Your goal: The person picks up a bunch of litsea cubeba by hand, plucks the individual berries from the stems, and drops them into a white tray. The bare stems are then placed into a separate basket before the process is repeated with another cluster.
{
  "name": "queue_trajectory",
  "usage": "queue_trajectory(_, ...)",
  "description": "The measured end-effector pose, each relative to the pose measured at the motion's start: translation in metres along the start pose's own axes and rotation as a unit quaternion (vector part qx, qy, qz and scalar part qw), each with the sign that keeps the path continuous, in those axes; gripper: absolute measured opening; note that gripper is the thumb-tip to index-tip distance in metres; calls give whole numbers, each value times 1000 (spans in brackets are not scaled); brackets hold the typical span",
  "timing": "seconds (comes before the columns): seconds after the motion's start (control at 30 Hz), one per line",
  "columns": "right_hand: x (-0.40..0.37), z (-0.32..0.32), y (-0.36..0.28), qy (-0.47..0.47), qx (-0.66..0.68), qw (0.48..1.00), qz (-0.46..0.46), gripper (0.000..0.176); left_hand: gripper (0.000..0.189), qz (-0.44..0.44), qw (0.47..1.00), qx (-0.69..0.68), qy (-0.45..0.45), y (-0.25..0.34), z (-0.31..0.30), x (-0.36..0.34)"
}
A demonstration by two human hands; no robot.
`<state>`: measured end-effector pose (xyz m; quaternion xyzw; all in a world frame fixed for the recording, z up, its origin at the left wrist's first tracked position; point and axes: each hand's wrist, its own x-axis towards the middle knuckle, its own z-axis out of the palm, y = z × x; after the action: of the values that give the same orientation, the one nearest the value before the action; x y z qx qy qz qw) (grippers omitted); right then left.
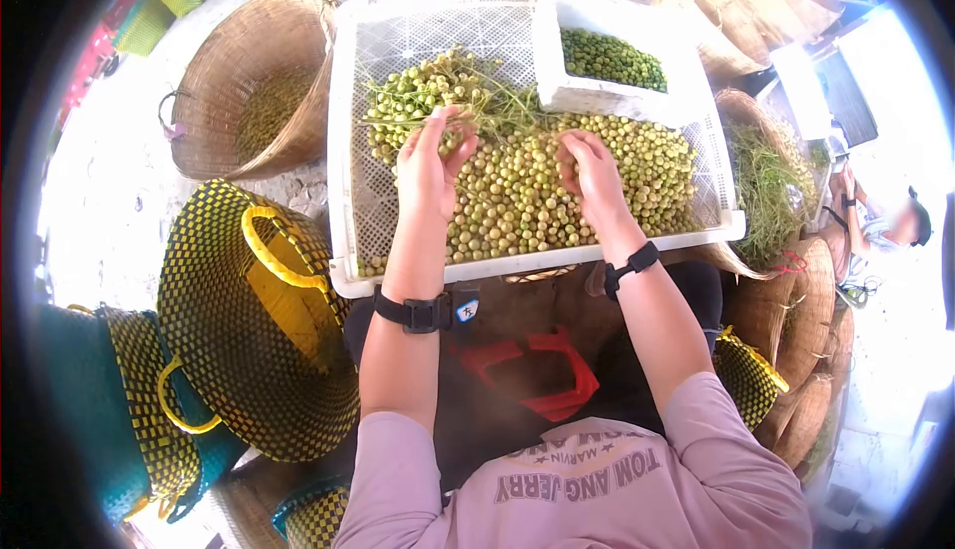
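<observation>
A white perforated plastic tray [435,29] stands before me, partly covered by loose, small round yellow-green fruits [527,196]. At its upper left lies a heap of greener fruits still on thin stems [423,85]. My left hand [430,166] is at the lower edge of that heap, its fingers curled in around some stems. Over the loose fruits on the right is my right hand [594,173], fingers bent and pressed together; whatever they hold is hidden. A white box [607,94] of smaller dark green fruits [612,59] sits in the tray's upper right corner.
Left of the tray are a woven bamboo basket [214,72] with fruits inside and a black-and-yellow woven basket [214,320] with yellow handles. A basket of stripped stems [761,186] stands to the right. Farther right, another person [875,226] sits near more bamboo baskets [786,310].
</observation>
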<state>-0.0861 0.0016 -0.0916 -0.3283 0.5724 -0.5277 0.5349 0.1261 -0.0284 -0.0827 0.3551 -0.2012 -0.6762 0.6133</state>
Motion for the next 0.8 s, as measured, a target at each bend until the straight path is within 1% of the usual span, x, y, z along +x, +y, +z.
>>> queue_trajectory(0.03, 11, -10, 9, -1, 0, 1000, 2, 11, 26, 0, 1000, 0, 2, 0, 0, -2)
queue_trajectory(0.07, 22, -18, 19, 60, -251, 938, -233, 10, 30, -20, 998, -53, -18, 0, 2, -3)
queue_trajectory(0.1, 28, -22, 24, 113, -470, 757, -440, 8, 33, -39, 993, -106, -39, 0, 3, -3)
queue_trajectory(0.13, 12, -14, 14, 168, -552, 694, -431, 8, 35, -54, 991, -105, -59, -4, -1, 2)
queue_trajectory(0.17, 1, -5, 6, 168, -551, 693, -433, 8, 35, -53, 991, -105, -60, -10, -4, 6)
queue_trajectory(0.23, -16, 13, -6, 90, -475, 783, -392, 11, 31, -63, 989, -112, -67, -14, -1, 4)
queue_trajectory(0.27, -27, 27, -8, 35, -393, 842, -367, 12, 30, -73, 989, -104, -71, -16, 0, 2)
queue_trajectory(0.3, -35, 42, -6, 15, -316, 890, -329, 14, 30, -76, 989, -103, -72, -20, 2, 0)
queue_trajectory(0.37, -24, 54, 12, -23, -190, 952, -238, 18, 31, -63, 992, -63, -89, -26, 7, -2)
queue_trajectory(0.4, -23, 59, 11, -21, -189, 952, -239, 18, 30, -49, 991, -56, -110, -27, 13, -7)
queue_trajectory(0.47, -22, 68, 8, -37, -26, 992, -121, 22, 30, -64, 993, -28, -97, -27, 18, -11)
queue_trajectory(0.5, -23, 68, 6, -39, -26, 992, -120, 22, 29, -81, 993, -3, -82, -25, 20, -15)
queue_trajectory(0.53, -24, 66, 2, -37, -28, 993, -104, 23, 26, -89, 995, 17, -45, -21, 24, -18)
queue_trajectory(0.57, -24, 65, 0, -35, -30, 995, -88, 24, 26, -90, 995, 16, -44, -18, 23, -18)
queue_trajectory(0.63, -23, 61, 0, -47, -37, 994, -94, 24, 23, -83, 992, 86, -40, -12, 16, -16)
queue_trajectory(0.67, -24, 57, -1, -80, -69, 989, -107, 23, 19, -77, 995, 53, -43, -16, 9, -9)
queue_trajectory(0.7, -24, 54, -1, -113, -101, 981, -120, 22, 19, -76, 995, 52, -41, -16, 8, -8)
queue_trajectory(0.77, -25, 51, 4, -136, -112, 977, -123, 22, 19, -52, 997, 21, -52, -17, 6, -8)
queue_trajectory(0.8, -27, 50, 5, -151, -98, 977, -111, 22, 19, -65, 997, 21, -35, -16, 8, -8)
